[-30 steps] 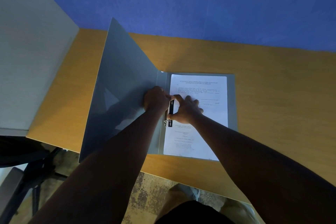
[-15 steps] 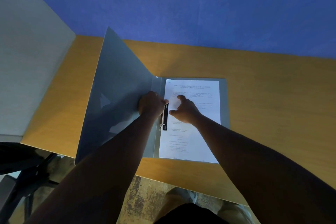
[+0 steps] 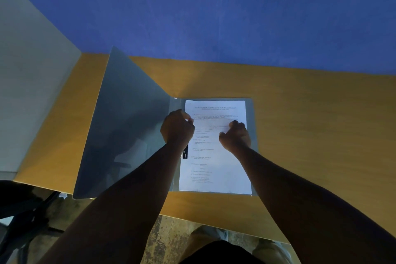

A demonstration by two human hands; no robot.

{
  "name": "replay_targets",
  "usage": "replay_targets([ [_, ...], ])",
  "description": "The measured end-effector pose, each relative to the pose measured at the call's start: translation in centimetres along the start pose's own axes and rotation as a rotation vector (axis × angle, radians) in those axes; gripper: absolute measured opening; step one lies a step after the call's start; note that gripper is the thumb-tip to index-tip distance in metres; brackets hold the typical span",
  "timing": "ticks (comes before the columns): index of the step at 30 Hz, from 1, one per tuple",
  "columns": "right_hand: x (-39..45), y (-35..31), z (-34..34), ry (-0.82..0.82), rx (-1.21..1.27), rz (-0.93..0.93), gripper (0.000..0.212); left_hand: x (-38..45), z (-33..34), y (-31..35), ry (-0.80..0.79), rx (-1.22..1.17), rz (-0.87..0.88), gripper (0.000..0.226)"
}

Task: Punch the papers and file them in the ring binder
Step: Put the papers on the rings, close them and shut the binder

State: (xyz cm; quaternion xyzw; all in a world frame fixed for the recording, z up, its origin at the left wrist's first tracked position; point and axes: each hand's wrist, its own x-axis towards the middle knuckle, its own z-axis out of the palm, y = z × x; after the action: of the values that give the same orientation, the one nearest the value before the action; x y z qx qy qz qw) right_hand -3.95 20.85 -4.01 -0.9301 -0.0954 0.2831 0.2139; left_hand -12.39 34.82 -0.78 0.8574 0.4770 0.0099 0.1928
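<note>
We found the papers (image 3: 216,148) lying in the open ring binder (image 3: 132,126) on the bench (image 3: 310,130), left hand (image 3: 177,128) curled at the black clip (image 3: 185,153), right hand (image 3: 235,136) loosely curled on the sheet beside it, holding nothing; we judged filing nearly done, closing the cover next.

The top sheet of paper (image 3: 216,156) in the open binder (image 3: 128,130) carries a centred two-line heading and numbered printed lines below it, but the print is too small and blurred to read.
</note>
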Motion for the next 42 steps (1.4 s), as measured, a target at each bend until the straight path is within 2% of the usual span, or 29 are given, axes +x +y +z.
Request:
replay_targets([
  [5,-0.1,1.0,-1.0,0.044,-0.026,0.051,0.045,-1.5,1.0,1.8,-0.03,-0.033,0.063,0.009],
  [12,-0.5,2.0,-2.1,0.059,-0.031,0.123,0.046,-3.0,2.6,3.1,-0.123,-0.057,0.078,0.017],
  [19,-0.7,2.4,-2.7,0.052,-0.007,0.171,0.05,-4.2,4.0,4.6,-0.159,-0.029,0.097,0.04],
  [27,-1.0,2.6,-3.2,0.051,0.047,0.185,0.052,-4.8,4.8,5.1,-0.193,0.007,0.093,0.052],
  [34,-1.3,2.5,-3.2,0.089,0.123,0.214,0.052,-5.0,5.0,5.1,-0.194,-0.014,0.099,0.054],
  [42,-1.4,2.2,-3.2,0.119,0.384,0.341,0.045,-4.9,4.6,4.6,-0.207,-0.053,0.092,0.052],
])
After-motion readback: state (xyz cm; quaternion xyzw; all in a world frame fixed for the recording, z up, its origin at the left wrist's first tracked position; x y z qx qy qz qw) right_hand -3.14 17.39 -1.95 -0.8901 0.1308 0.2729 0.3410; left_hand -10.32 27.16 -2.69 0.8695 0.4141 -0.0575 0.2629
